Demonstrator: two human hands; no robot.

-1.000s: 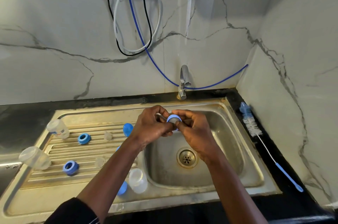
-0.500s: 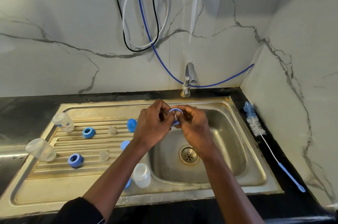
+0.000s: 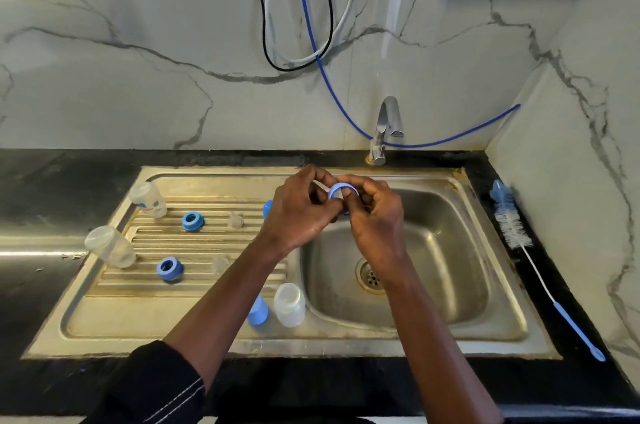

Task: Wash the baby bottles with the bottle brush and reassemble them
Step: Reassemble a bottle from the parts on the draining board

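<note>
One head-worn wide-angle view looks forward and down, seemingly from close, onto the sink.

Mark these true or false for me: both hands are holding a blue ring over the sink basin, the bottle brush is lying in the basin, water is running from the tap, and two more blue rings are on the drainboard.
1. The left hand and right hand hold a blue ring over the basin. True.
2. The bottle brush lies in the basin. False: it lies on the dark counter, right of the sink.
3. Water runs from the tap. False: no stream shows under the spout.
4. Two more blue rings lie on the drainboard. True.
</note>
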